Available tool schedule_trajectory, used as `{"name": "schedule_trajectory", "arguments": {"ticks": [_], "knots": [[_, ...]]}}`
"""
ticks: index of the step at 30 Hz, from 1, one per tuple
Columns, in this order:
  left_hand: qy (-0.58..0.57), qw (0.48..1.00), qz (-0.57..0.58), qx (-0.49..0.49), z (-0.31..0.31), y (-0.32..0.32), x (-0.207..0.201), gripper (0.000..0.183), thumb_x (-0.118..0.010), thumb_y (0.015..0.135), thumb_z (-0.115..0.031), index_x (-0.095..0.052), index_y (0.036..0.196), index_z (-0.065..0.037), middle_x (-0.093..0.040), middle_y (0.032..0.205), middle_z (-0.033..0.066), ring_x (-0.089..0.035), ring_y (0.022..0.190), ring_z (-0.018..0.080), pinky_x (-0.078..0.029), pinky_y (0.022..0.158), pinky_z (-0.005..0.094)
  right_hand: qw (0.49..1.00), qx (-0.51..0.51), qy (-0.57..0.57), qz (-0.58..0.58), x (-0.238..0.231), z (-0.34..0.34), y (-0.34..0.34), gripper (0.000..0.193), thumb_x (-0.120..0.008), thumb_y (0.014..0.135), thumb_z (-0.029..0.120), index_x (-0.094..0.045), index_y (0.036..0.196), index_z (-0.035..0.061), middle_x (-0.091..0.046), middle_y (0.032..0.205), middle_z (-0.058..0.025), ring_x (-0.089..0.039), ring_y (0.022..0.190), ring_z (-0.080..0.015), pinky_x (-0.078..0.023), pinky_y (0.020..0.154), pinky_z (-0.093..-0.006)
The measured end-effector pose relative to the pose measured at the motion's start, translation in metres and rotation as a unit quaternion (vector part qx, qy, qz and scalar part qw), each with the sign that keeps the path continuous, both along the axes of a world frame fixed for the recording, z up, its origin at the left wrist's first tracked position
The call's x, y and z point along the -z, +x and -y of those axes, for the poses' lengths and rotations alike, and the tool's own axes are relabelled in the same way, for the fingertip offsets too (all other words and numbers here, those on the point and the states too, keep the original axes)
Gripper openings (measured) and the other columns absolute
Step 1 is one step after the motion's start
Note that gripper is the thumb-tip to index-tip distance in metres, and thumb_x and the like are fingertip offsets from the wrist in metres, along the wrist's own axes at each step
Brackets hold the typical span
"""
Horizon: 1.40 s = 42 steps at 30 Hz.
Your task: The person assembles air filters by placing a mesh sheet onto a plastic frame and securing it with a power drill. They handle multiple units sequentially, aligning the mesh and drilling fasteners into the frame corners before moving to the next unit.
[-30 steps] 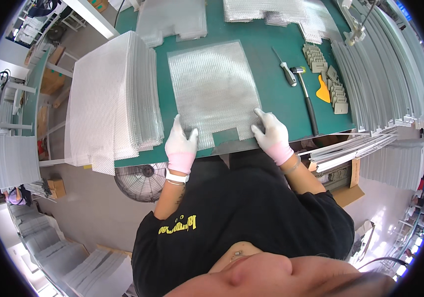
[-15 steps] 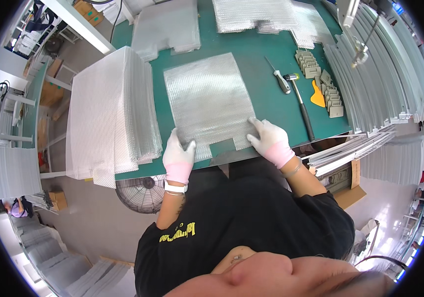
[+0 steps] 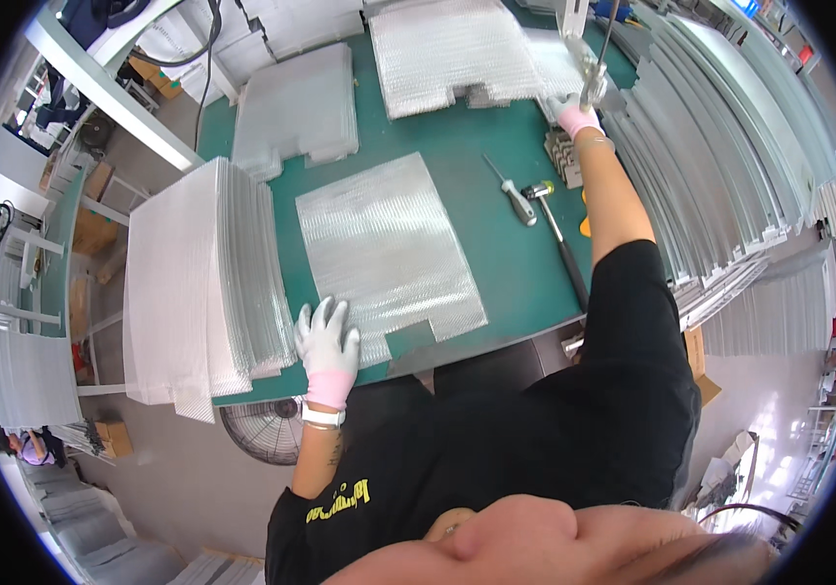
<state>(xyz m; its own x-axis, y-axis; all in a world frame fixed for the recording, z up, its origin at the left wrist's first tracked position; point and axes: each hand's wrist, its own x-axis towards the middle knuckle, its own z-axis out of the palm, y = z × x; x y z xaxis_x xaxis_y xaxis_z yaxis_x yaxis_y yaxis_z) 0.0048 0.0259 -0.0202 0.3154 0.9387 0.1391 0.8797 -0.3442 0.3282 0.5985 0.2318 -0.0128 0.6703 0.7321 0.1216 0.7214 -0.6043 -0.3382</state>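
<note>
A silvery mesh sheet (image 3: 389,244) with a notch in its near edge lies flat in front of me. My left hand (image 3: 327,346), in a white and pink glove, rests with spread fingers at its near left corner. At the far right my right hand (image 3: 571,115), gloved alike, reaches to the near edge of a smaller mesh stack (image 3: 553,60). A hanging metal fitting (image 3: 589,73) partly covers that hand, so its grip is unclear. A screwdriver (image 3: 516,200) and a black-handled hammer (image 3: 562,244) lie right of the sheet.
A tall mesh stack (image 3: 179,283) stands at the left of the green table (image 3: 452,156), with further mesh stacks (image 3: 296,107) (image 3: 452,49) at the back. Grey metal pieces (image 3: 562,161) and a yellow scraper (image 3: 586,227) sit near my right forearm. Long panels (image 3: 720,146) line the right side.
My right hand has left the sheet's near right corner and reached far right to the smaller mesh stack. My left hand stays by the near left corner, its fingers now spread.
</note>
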Motion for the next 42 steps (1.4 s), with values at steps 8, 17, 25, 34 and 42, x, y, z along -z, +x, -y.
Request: {"name": "schedule_trajectory", "arguments": {"ticks": [8,17,25,34,42], "knots": [[-0.027,0.999,0.012,-0.037,0.014,-0.003,-0.004,0.047,-0.069,0.084,-0.017,-0.064,0.131,-0.009,-0.054,0.142,0.0134,-0.038,0.138,0.0452,-0.031,0.116,0.0543,0.997,-0.038,-0.016,-0.059,0.033,-0.07,0.018,0.049,-0.058,0.091,0.042,-0.07,0.121,0.0045,-0.069,0.12,-0.0223,-0.065,0.116,-0.0394,-0.051,0.097,-0.0472],[-0.003,0.999,0.024,-0.022,0.011,-0.006,-0.002,0.045,-0.07,0.086,-0.021,-0.064,0.128,-0.005,-0.056,0.138,0.0162,-0.041,0.136,0.0457,-0.033,0.115,0.0544,0.983,-0.005,0.15,-0.102,0.031,-0.1,0.055,0.075,-0.066,0.083,0.053,-0.059,0.127,-0.0073,-0.061,0.129,-0.0301,-0.058,0.125,-0.0415,-0.045,0.105,-0.0439],[0.013,1.0,0.028,0.003,-0.003,-0.001,0.005,0.051,-0.073,0.081,-0.031,-0.066,0.125,-0.007,-0.056,0.136,0.0149,-0.04,0.137,0.0425,-0.028,0.116,0.0551,0.817,-0.034,0.523,-0.242,-0.075,-0.039,0.043,0.095,-0.076,0.081,0.056,-0.046,0.142,-0.0106,-0.055,0.14,-0.0272,-0.053,0.132,-0.0351,-0.039,0.112,-0.0393],[0.129,0.981,0.138,0.04,-0.009,0.024,-0.05,0.061,-0.078,0.081,-0.039,-0.063,0.127,-0.003,-0.05,0.141,0.0213,-0.042,0.135,0.0408,-0.032,0.116,0.0522,0.704,-0.282,0.613,-0.221,-0.079,0.134,-0.203,0.083,-0.062,0.078,-0.01,-0.028,0.153,-0.0016,-0.039,0.154,-0.0176,-0.042,0.142,-0.0278,-0.034,0.118,-0.0419],[-0.136,0.733,0.666,-0.019,0.02,0.078,-0.076,0.051,-0.066,0.096,-0.01,-0.05,0.141,0.004,-0.06,0.132,0.0124,-0.059,0.113,0.0164,-0.047,0.101,0.0307,0.811,-0.439,0.383,-0.047,-0.039,0.261,-0.347,0.101,-0.085,0.068,0.043,-0.038,0.15,0.0064,-0.032,0.155,-0.0274,-0.029,0.145,-0.048,-0.026,0.118,-0.0577]]}}
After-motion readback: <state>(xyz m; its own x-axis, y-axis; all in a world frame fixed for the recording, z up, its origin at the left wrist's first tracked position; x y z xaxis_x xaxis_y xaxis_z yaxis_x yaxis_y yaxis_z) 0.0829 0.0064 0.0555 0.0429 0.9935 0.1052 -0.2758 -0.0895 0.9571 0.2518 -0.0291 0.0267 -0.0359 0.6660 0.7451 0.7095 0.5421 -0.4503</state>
